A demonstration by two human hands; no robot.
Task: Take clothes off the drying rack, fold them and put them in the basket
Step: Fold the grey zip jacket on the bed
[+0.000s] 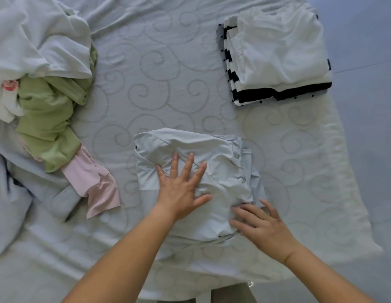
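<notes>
An unfolded heap of clothes (43,101) is seen at ten o'clock on the bed (157,62). Toward six o'clock, a folded pale blue garment (223,162) is pressed flat by the left hand (181,189), fingers straight and widely spread, while its five o'clock corner is touched by the right hand (262,226), fingers straight and slightly parted, nothing gripped. A folded stack (277,51) is laid at one o'clock.

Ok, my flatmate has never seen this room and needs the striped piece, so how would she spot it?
Look at the bed with the pale swirl-patterned cover; toward its far right corner sits a neat folded stack. The black-and-white striped garment lies in it, directly under a folded white garment. It is the only striped piece on the bed.
</notes>
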